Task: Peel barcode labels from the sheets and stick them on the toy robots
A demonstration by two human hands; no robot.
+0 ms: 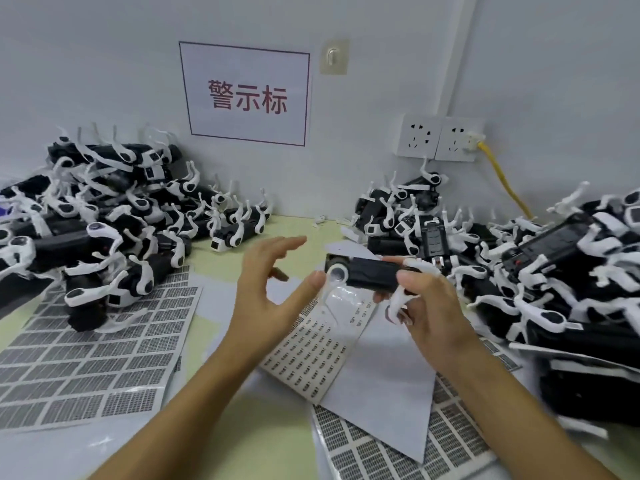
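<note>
My right hand [431, 306] grips a black and white toy robot [372, 277] above the middle of the table, its body lying level with white legs hanging below. My left hand [268, 285] is spread open just left of the robot, and its thumb tip sits close to the robot's white round end. Whether a label is on a fingertip is not visible. Under the hands lies a sheet of small barcode labels [311, 355]. A large label sheet [93, 348] covers the table at the left, and another [398, 441] lies at the lower right.
A pile of toy robots [104, 216] fills the back left of the table, and a bigger pile [540, 265] fills the right. White backing paper [384, 375] lies under the small-label sheet. Wall sockets [438, 138] with a yellow cable [502, 174] are at the back right.
</note>
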